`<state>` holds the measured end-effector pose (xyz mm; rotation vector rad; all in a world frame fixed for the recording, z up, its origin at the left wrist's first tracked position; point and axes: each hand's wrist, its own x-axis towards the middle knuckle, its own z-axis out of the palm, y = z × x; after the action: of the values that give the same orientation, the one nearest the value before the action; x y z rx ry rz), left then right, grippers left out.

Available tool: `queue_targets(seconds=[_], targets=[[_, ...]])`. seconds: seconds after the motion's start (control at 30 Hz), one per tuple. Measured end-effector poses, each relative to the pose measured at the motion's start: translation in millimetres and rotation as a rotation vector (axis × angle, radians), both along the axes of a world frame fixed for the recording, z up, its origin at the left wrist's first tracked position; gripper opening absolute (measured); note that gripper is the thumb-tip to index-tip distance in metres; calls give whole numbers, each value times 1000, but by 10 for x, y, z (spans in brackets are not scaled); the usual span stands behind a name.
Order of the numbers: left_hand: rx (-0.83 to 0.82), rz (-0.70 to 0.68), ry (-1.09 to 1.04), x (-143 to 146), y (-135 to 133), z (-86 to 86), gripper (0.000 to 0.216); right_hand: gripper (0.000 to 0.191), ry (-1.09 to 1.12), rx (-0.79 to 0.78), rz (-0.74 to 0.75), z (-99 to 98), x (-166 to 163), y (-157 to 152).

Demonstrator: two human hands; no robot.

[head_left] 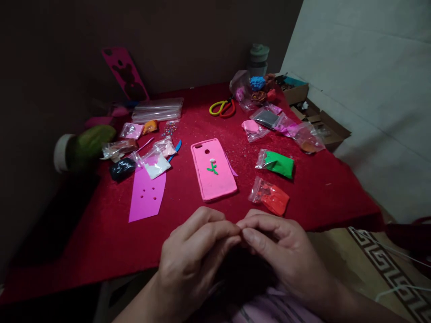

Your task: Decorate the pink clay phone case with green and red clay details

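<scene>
My left hand [198,251] and my right hand [279,246] meet at the fingertips over the table's near edge. Both are closed in a pinch, and whatever sits between the fingers is hidden or too small to make out. Just beyond them lies a pink phone case [220,181], with a green stem and a small white blob [212,160] on its surface. To the right of the case are a bag of red clay [276,200] and a bag of green clay [280,164]. A purple card [148,193] with several small reddish spots lies to the left.
Red cloth [188,242] covers the table. Bags of white [158,168] and black clay [122,169] lie left, near a green jar [89,146]. Yellow-and-red-handled pliers [224,107] lie at the back. Another phone case [126,74] leans on the wall; cardboard boxes [319,121] stand right.
</scene>
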<state>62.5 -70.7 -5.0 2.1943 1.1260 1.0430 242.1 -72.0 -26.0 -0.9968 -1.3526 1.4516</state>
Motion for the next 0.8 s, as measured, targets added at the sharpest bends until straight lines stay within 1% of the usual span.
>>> queue_targets(seconds=[0.07, 0.13, 0.17, 0.2, 0.23, 0.3, 0.37, 0.47, 0.6, 0.7, 0.8], targets=[[-79, -6, -86, -7, 32, 13, 17, 15, -263, 355, -150, 26, 98, 35], [-135, 17, -149, -12, 66, 4, 17, 23, -572, 674, -314, 20, 218, 102], [-171, 30, -174, -11, 82, -7, 16, 27, -735, 769, -372, 4, 275, 143], [-213, 43, -196, -8, 95, -20, 16, 32, -879, 813, -395, -21, 323, 185], [-255, 56, -215, -3, 105, -33, 15, 37, -979, 824, -395, -51, 360, 225], [-322, 85, -239, 14, 117, -58, 13, 43, -1090, 796, -351, -119, 394, 288], [-355, 104, -247, 31, 121, -80, 11, 45, -1123, 772, -321, -180, 384, 326], [-379, 122, -249, 43, 126, -106, 11, 44, -1122, 764, -319, -234, 346, 351], [-429, 145, -260, 42, 139, -120, 10, 45, -1024, 738, -306, -243, 337, 368], [-453, 161, -271, 59, 134, -104, 10, 47, -863, 706, -293, -221, 332, 352], [-432, 170, -288, 93, 129, -69, 8, 51, -712, 696, -256, -190, 302, 304]])
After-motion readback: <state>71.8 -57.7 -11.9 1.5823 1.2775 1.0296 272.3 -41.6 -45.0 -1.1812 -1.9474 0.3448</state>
